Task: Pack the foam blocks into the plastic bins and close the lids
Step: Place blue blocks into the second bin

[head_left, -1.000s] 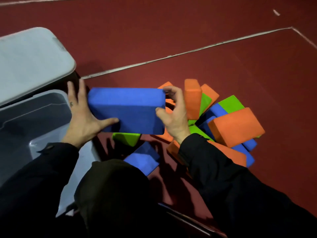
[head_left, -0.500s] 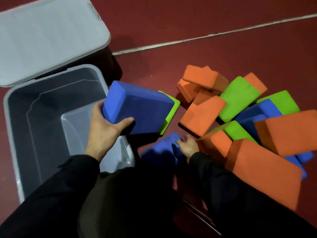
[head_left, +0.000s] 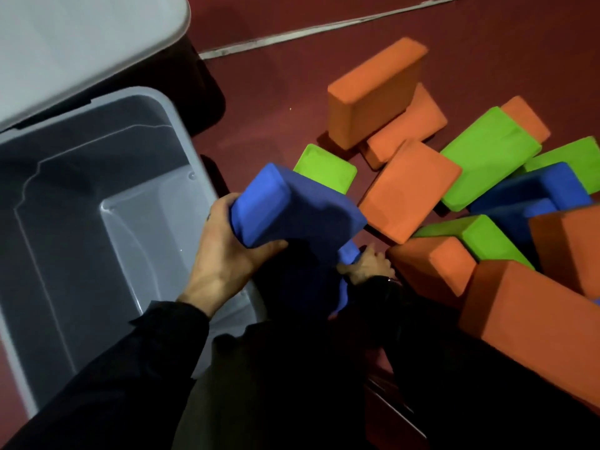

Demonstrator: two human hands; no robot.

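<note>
Left hand (head_left: 227, 254): grips one end of a blue block (head_left: 292, 209), thumb under, fingers over the top, just beside the bin's right rim.
Right hand (head_left: 368, 264): low by the floor, touching a second blue block (head_left: 349, 251); whether it has closed on it I cannot tell.
Bin (head_left: 198, 164): open, nothing visible inside, lid (head_left: 81, 40) tipped back behind.
Pile (head_left: 409, 190): orange, green and blue blocks heaped on the floor right of the bin.
Handling: likely light, soft, grippy foam; clamp across a short end.
</note>
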